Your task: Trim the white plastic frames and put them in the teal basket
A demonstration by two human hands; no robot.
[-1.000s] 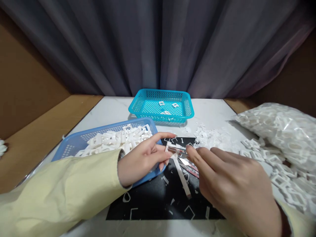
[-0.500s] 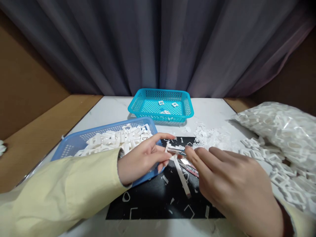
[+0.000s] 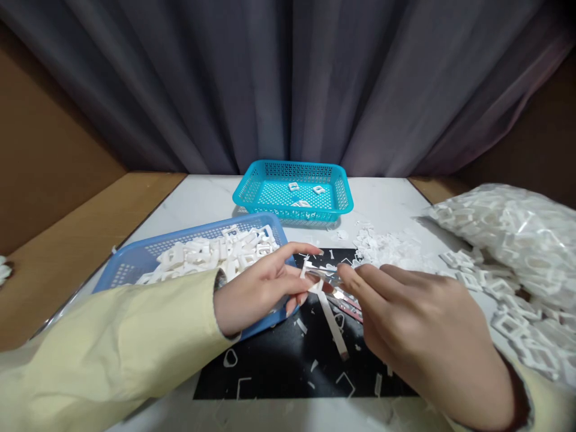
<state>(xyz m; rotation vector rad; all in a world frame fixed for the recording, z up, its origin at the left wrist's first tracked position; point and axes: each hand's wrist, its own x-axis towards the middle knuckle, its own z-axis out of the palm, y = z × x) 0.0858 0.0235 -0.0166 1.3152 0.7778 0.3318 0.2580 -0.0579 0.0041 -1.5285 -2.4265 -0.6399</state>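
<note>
My left hand (image 3: pixel 265 288) pinches a small white plastic piece (image 3: pixel 315 287) between thumb and fingers, with the index finger stretched out above it. My right hand (image 3: pixel 423 336) is closed around slim metal tweezers (image 3: pixel 324 273), whose tips reach the piece from the right. Its fingers hide most of the tool. Below the piece a long white strip (image 3: pixel 333 327) slants down over the black mat (image 3: pixel 270 372); I cannot tell whether it is joined to the piece. A pink-handled metal tool (image 3: pixel 348 309) lies partly hidden under my right hand.
A blue basket (image 3: pixel 135 255) of white frames stands under my left forearm. Behind is a turquoise basket (image 3: pixel 292 217) with several frames. White scraps (image 3: pixel 387 246) lie heaped right of it. A clear bag (image 3: pixel 513 222) of frames and loose frames (image 3: pixel 517 324) fill the right side.
The right hand and its tweezers have shifted slightly at the white piece, and more scraps show on the mat beside that hand. My left hand stays nearly still.
</note>
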